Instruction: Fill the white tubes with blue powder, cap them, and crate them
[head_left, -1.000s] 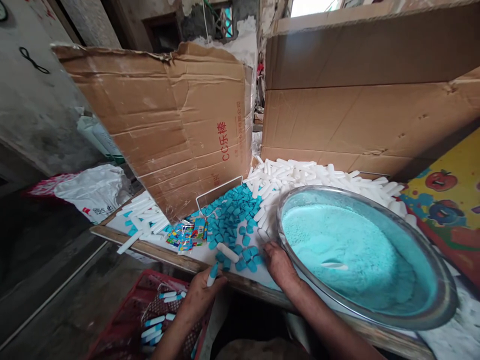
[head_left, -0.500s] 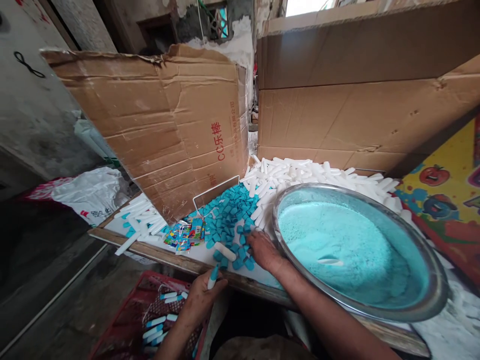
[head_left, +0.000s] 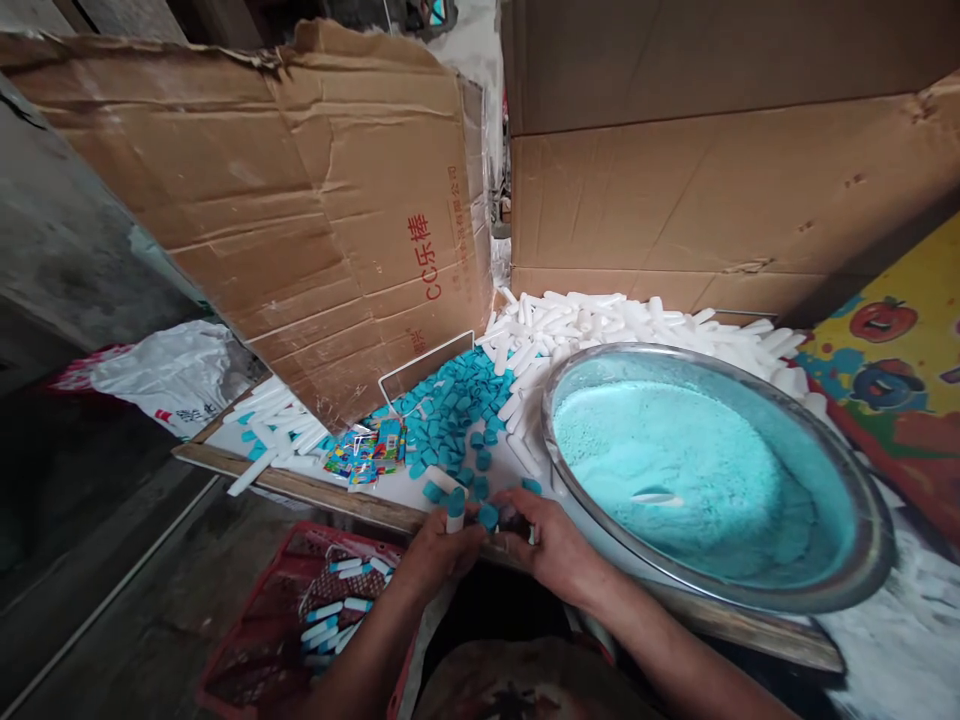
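Observation:
My left hand [head_left: 439, 552] grips a short white tube with a blue cap [head_left: 455, 508], upright at the table's front edge. My right hand [head_left: 546, 540] is closed beside it, pinching a blue cap [head_left: 488, 516] and several more against the palm. The two hands touch at the fingertips. A heap of loose blue caps [head_left: 450, 410] lies just beyond them. A pile of white tubes [head_left: 600, 320] runs along the back. A wide metal basin [head_left: 862, 570] of pale blue powder [head_left: 675, 470] sits to the right of my right hand.
Cardboard sheets [head_left: 315, 200] stand as walls behind the table. Colourful sachets [head_left: 371, 450] lie left of the caps. More white tubes [head_left: 274, 435] lie at the far left. A red crate [head_left: 255, 640] with capped tubes sits on the floor below. A white plastic bag [head_left: 161, 375] lies at the left.
My right hand pulled back from the cap heap with caps and met my left hand at the table edge. My left hand rose with its tube. The camera tilted downward.

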